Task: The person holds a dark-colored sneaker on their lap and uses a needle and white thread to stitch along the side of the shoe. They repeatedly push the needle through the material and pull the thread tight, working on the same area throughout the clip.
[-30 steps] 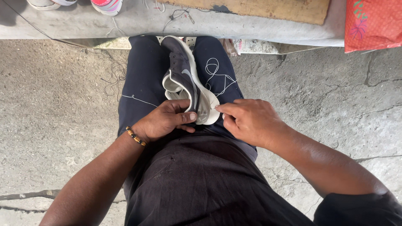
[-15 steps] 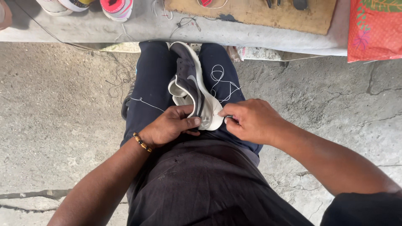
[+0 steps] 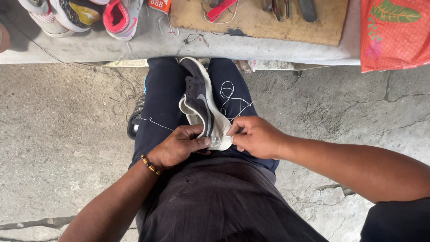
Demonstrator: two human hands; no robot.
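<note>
A dark grey sneaker [image 3: 200,96] with a white sole lies between my knees, toe pointing away from me. My left hand [image 3: 179,145], with a beaded bracelet at the wrist, grips its heel end from the left. My right hand [image 3: 255,136] pinches the white heel of the sole from the right, fingertips pressed close together. White thread [image 3: 230,96] loops over my right thigh and trails across my left thigh. Whether the right fingers hold a needle is hidden.
A grey bench [image 3: 134,45] runs across the top with several colourful shoes [image 3: 76,15] at left, a wooden board [image 3: 264,22] with tools [image 3: 286,6] in the middle and a red patterned bag [image 3: 394,33] at right. Cracked concrete floor [image 3: 62,134] lies on both sides.
The view has tilted up, showing more of the bench. My right hand has moved in from the thigh and now pinches the sneaker's heel; my left hand keeps its grip.
</note>
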